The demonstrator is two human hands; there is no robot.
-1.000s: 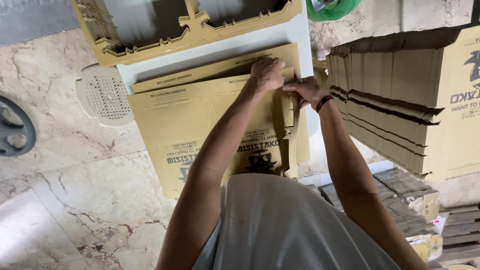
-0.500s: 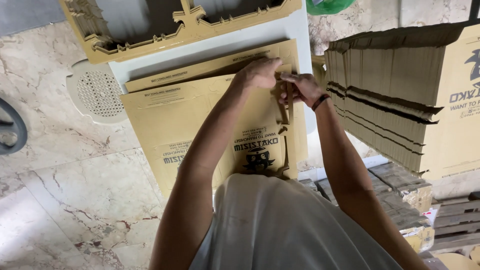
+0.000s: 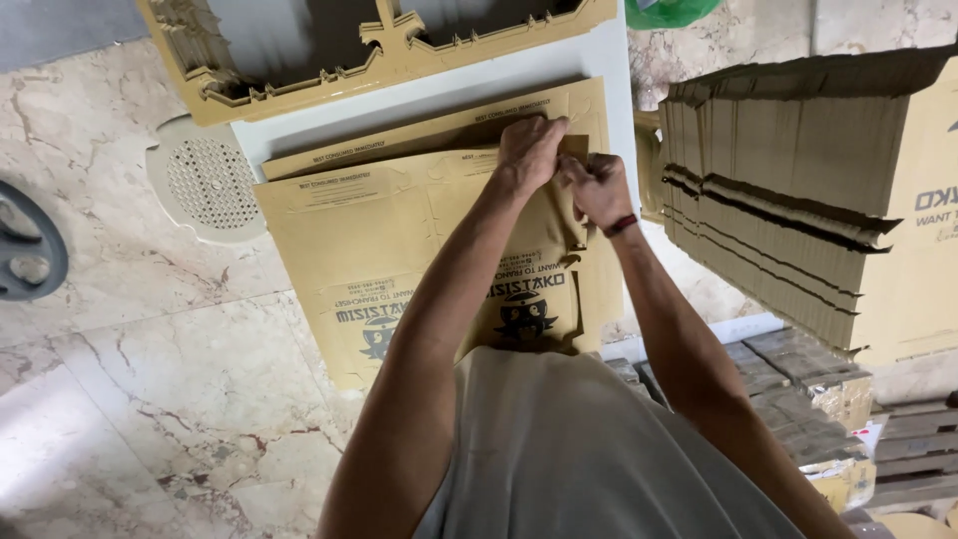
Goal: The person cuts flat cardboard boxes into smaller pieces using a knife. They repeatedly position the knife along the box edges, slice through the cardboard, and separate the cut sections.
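- Head view: left hand (image 3: 529, 150) and right hand (image 3: 596, 187) meet at the upper right part of a flat brown cardboard sheet (image 3: 399, 250), fingers of both pinched on its flap.
- Sheet lies on a white desk (image 3: 599, 60), over another sheet.
- Stack of cardboard (image 3: 788, 200) stands to the right.
- Marble floor (image 3: 150, 399) lies left.

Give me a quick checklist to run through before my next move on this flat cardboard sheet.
1. Both hands on the sheet: left hand and right hand meet at its far right part: ok.
2. Top cardboard sheet lies flat on the white table: ok.
3. Second sheet underneath stays out of the grip: cannot tell.
4. Stack of cardboard blanks stands apart to the right: ok.
5. Fingers clear of the fold: cannot tell.
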